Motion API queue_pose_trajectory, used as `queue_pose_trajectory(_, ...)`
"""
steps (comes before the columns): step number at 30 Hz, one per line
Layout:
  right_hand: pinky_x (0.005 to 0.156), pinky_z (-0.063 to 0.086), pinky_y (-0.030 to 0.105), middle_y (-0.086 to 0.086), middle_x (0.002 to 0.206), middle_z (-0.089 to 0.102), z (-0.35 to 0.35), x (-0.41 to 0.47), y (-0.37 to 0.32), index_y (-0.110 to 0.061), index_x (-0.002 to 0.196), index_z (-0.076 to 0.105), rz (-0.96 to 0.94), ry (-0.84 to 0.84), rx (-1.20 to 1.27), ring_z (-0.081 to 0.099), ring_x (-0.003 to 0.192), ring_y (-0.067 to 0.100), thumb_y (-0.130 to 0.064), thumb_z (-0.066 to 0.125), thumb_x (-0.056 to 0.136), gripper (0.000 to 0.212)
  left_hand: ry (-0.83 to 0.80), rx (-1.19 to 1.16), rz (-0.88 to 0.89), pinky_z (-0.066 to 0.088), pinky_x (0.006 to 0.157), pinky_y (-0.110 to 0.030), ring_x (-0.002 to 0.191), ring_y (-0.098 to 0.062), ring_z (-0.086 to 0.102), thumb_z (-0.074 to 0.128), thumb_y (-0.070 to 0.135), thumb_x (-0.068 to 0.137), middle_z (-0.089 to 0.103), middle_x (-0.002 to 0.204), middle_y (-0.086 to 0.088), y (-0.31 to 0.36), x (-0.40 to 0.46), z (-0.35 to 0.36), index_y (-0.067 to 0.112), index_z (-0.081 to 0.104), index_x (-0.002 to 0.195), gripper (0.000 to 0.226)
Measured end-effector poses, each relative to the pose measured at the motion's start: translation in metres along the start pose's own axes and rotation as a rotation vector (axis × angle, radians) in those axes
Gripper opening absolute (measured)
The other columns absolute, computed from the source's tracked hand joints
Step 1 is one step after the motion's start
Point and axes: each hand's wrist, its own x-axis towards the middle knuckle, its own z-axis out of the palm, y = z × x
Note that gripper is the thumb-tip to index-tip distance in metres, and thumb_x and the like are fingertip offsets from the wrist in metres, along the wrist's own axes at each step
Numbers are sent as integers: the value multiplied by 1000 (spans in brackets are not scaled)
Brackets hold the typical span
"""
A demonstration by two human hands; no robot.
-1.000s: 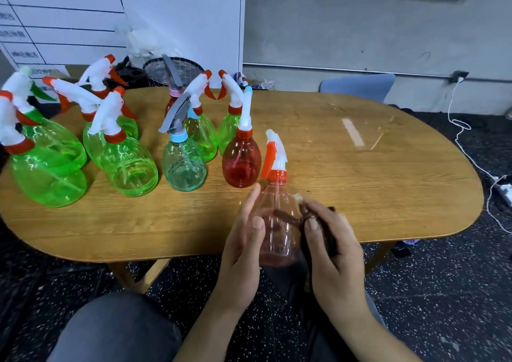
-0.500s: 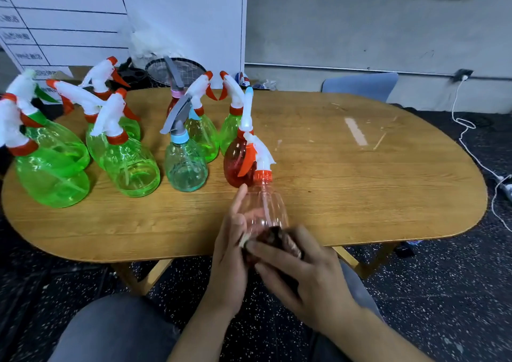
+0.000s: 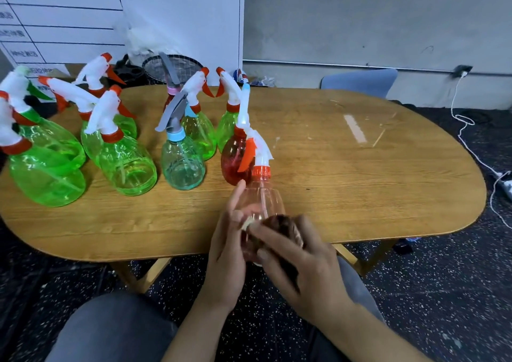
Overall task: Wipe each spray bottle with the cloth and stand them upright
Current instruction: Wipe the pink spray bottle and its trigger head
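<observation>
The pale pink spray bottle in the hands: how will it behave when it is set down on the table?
The pale pink spray bottle looks empty and see-through, so probably light. Its tall trigger head may make it easy to tip if nudged. The smooth plastic might slip in the left hand, less so under the cloth.

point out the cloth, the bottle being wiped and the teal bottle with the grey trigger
cloth [image 3: 282, 223], head view, on its dark bunched top
pale pink bottle [image 3: 263, 198], head view, on its clear shoulder
teal bottle [image 3: 182, 165], head view, on its round body
</observation>
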Motion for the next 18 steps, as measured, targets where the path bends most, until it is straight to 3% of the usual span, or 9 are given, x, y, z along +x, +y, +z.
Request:
queue_pose_trajectory(3, 72, 44, 11, 0, 108, 53, 0, -7, 1, -34, 136, 67, -154, -36, -17, 54, 83, 8, -35, 65, 104, 32, 22, -9, 3, 56, 104, -38, 136, -26, 63, 37, 42, 109, 66, 148, -3, 2, 2, -2, 40, 45, 159, 50)
queue_pose_trajectory(7, 66, 47, 17, -3, 102, 53, -6, 18, 6, -37, 137, 62, 77, 123, 74, 51, 84, 1, -42, 55, 108, 31, 10, 16, 25, 54, 110, -53, 142, -26, 58, 43, 52, 105, 60, 154, 0, 8, -1, 4, 40, 48, 157, 54)
queue_pose_trajectory(11, 70, 42, 11, -16, 99, 49, -11, 43, 4, -34, 134, 69, 228, 167, 56, 54, 88, -2, -43, 54, 105, 33, -37, 25, 43, 59, 103, -38, 140, -21, 60, 44, 45, 106, 61, 153, 2, 11, -3, 11, 32, 44, 158, 53)
queue_pose_trajectory(15, 59, 50, 18, -6, 102, 51, -4, 24, 1, -33, 137, 66, 89, 47, 36, 52, 78, 5, -43, 55, 107, 33, -7, 8, 21, 59, 103, -39, 141, -22, 59, 40, 40, 109, 61, 153, 3, 9, -1, 4, 35, 47, 157, 49)
queue_pose_trajectory(18, 56, 50, 22, -2, 101, 51, -4, 7, 3, -33, 135, 68, -27, -30, 82, 51, 75, 9, -39, 63, 105, 31, 26, 9, -4, 58, 106, -47, 134, -23, 65, 43, 55, 104, 66, 146, 1, 10, 1, 0, 43, 47, 156, 54)
